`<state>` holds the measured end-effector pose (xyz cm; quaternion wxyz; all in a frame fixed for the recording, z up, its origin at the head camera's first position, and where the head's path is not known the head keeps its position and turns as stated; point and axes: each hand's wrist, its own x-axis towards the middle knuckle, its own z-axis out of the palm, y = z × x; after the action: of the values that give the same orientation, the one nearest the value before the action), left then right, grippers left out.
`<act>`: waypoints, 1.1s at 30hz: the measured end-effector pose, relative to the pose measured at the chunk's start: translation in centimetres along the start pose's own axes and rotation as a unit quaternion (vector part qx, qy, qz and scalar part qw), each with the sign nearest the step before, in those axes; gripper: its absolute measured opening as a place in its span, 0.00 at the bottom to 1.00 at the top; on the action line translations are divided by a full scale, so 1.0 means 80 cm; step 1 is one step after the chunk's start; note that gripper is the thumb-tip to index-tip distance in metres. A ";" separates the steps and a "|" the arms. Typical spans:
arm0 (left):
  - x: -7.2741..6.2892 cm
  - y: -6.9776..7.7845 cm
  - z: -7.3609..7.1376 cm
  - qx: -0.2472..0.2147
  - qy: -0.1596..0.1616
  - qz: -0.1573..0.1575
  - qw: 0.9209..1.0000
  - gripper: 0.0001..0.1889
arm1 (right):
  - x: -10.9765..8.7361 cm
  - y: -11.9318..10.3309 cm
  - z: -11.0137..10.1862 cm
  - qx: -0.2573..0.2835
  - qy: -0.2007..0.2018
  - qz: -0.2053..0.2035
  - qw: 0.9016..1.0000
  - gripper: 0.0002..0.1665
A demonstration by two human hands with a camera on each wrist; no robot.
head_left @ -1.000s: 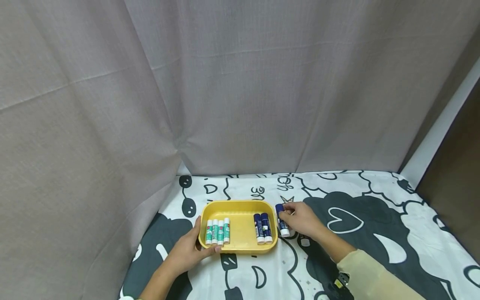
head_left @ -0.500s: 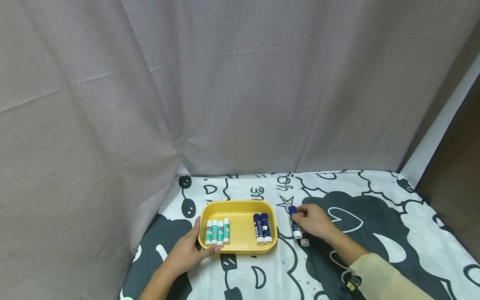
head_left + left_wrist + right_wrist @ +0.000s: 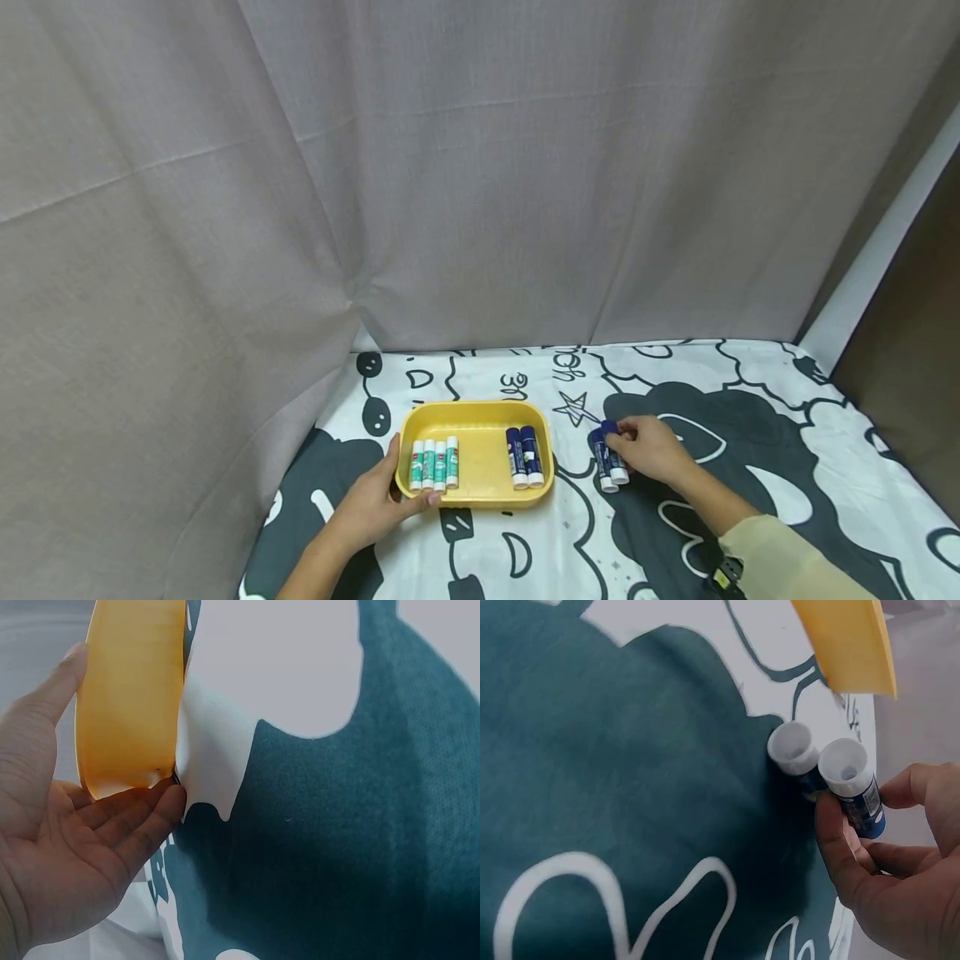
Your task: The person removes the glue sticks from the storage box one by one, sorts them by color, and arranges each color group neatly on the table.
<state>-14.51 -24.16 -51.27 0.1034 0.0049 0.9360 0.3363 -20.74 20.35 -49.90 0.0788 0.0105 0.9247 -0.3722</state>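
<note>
My left hand (image 3: 369,507) holds the left end of a yellow tray (image 3: 482,457); in the left wrist view the thumb lies along one side and the fingers curl at the tray's end (image 3: 131,697). Inside the tray, several green-and-white glue sticks (image 3: 429,465) lie side by side at the left. Two navy glue sticks (image 3: 517,458) with white ends lie at the right. Beyond the tray's right side, my right hand (image 3: 654,452) pinches a navy glue stick (image 3: 864,796) between thumb and fingers. Right beside it, a similar navy glue stick (image 3: 602,463) lies on the cloth.
A black-and-white patterned cloth (image 3: 555,542) covers the surface under the tray. Grey curtains (image 3: 480,208) hang behind and to the left. A brown panel (image 3: 911,358) stands at the far right.
My right hand has moved right, carrying the navy glue stick from the tray's right edge to beside the other one on the cloth. The left hand and tray stay put.
</note>
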 end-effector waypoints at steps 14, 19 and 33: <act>-0.001 0.004 -0.001 0.001 -0.001 -0.004 1.000 0.73 | 0.001 0.024 -0.003 -0.041 0.005 0.014 0.999 0.28; -0.001 0.003 -0.001 0.000 0.000 -0.005 1.000 0.73 | 0.002 0.029 -0.001 -0.055 0.011 0.007 0.998 0.27; 0.000 0.002 -0.001 0.005 -0.001 -0.004 1.000 0.73 | 0.004 0.027 0.003 -0.081 0.019 0.004 0.996 0.28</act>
<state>-14.53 -24.09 -51.08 0.1060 0.0026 0.9375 0.3314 -20.88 21.73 -51.57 0.0633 0.0152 0.9532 -0.2951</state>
